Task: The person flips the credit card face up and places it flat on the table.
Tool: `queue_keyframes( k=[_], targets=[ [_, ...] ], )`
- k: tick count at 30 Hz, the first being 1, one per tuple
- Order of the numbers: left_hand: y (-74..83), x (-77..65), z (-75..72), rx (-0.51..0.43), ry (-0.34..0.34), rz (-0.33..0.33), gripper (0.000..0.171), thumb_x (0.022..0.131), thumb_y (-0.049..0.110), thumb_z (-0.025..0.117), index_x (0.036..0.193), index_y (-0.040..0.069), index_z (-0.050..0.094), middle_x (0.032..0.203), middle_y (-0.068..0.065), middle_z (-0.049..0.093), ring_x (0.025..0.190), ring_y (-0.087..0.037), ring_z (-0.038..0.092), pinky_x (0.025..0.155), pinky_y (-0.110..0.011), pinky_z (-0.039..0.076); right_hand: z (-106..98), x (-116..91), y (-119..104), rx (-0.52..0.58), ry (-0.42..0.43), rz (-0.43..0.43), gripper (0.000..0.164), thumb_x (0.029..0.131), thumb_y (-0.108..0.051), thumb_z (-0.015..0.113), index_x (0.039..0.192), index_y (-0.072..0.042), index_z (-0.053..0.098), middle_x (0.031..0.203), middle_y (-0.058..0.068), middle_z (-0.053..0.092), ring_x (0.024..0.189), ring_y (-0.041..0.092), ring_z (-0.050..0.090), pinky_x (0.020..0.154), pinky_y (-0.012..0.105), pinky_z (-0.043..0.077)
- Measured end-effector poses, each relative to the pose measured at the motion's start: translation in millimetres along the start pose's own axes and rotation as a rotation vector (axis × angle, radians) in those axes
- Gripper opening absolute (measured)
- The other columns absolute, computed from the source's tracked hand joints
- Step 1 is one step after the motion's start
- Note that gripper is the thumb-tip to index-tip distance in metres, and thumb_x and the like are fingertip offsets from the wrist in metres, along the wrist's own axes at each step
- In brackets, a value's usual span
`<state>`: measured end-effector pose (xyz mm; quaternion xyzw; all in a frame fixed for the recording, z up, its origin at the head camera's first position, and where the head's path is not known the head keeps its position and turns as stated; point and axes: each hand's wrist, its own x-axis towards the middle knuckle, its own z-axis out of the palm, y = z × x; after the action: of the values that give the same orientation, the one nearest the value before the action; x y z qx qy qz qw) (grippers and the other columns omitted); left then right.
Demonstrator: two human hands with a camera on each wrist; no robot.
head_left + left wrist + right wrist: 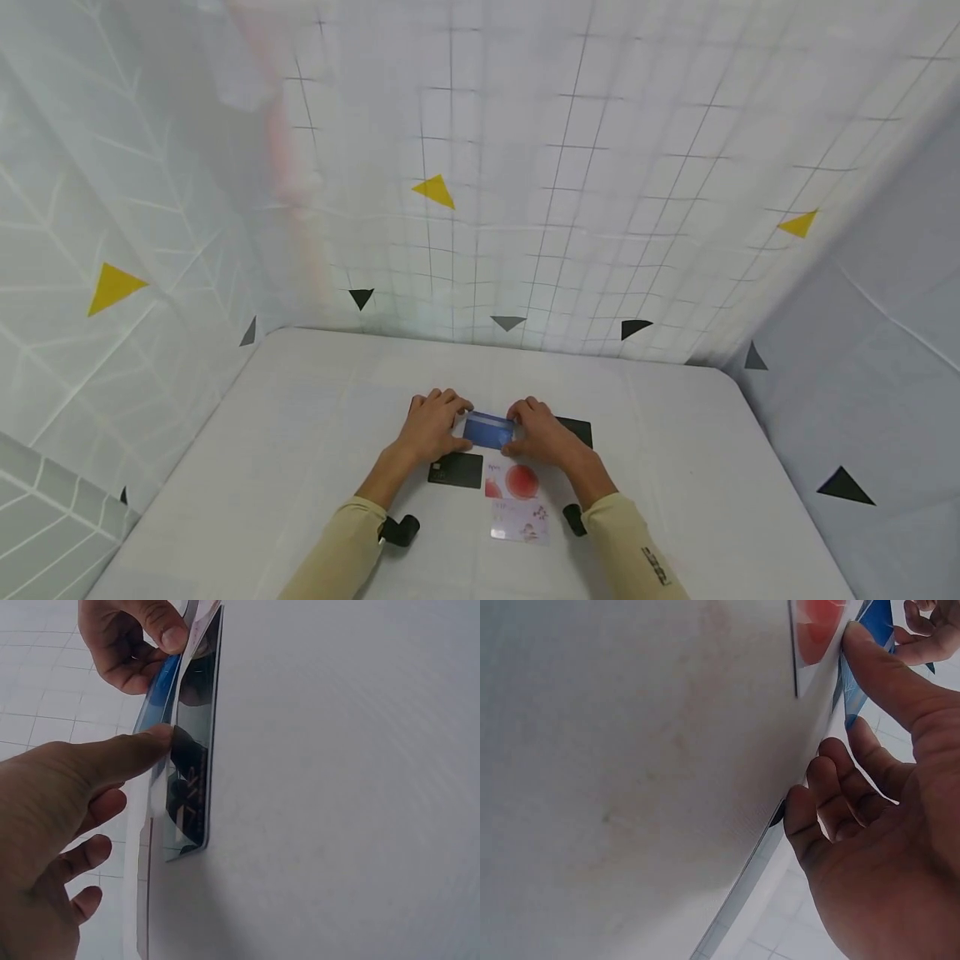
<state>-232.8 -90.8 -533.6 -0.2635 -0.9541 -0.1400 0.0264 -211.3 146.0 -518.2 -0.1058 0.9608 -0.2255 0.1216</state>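
A blue card (pixel 488 431) with a pale stripe along its far edge is pinched at both ends. My left hand (pixel 433 425) grips its left end between thumb and index finger, the other fingers bent loosely in the left wrist view. At the opposite end my right hand (pixel 542 433) pinches the card (pixel 855 694) the same way. Just nearer than the left hand lies a glossy black card (pixel 456 471), which mirrors the fingers in the left wrist view. Beside it is a white card with red circles (pixel 512 481). A pink card with flowers (pixel 519 521) lies nearest me.
Another black card (pixel 576 429) shows partly behind my right hand. All this lies on a white table (pixel 652 467). White sheets with grid lines and coloured triangles hang at the back (pixel 510 167) and both sides. Black wrist mounts (pixel 401 531) stick out under the sleeves.
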Motion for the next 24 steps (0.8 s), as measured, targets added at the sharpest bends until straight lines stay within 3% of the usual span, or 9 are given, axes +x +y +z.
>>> queue_keyframes(
  k=[8,16,24],
  targets=[
    [-0.3,-3.6,-1.4,0.016,0.008,0.023,0.059,0.078,0.053,0.082,0.128,0.025,0.067,0.113,0.007,0.061,0.105,-0.017,0.05,0.092,-0.045,0.039,1.7,-1.9,2.6,-0.025,-0.011,-0.027,0.059,0.08,-0.038,0.084,0.127,-0.014,0.058,0.122,0.003,0.052,0.114,0.023,0.047,0.099,0.044,0.05],
    [-0.3,-3.6,-0.2,0.026,0.063,0.044,0.058,0.079,0.056,0.08,0.127,0.025,0.067,0.108,0.007,0.06,0.103,-0.016,0.05,0.089,-0.043,0.038,1.4,-4.7,5.3,-0.079,0.021,-0.074,0.062,0.081,-0.039,0.083,0.132,-0.015,0.057,0.122,0.004,0.052,0.116,0.023,0.047,0.099,0.046,0.051],
    [2.0,-10.6,-2.5,-0.003,0.102,0.062,0.058,0.08,0.06,0.077,0.127,0.026,0.067,0.108,0.007,0.061,0.103,-0.016,0.05,0.088,-0.044,0.039,2.1,-11.7,5.0,-0.038,0.05,-0.074,0.066,0.081,-0.04,0.084,0.134,-0.016,0.053,0.125,0.004,0.052,0.116,0.024,0.048,0.1,0.047,0.05]
  ],
)
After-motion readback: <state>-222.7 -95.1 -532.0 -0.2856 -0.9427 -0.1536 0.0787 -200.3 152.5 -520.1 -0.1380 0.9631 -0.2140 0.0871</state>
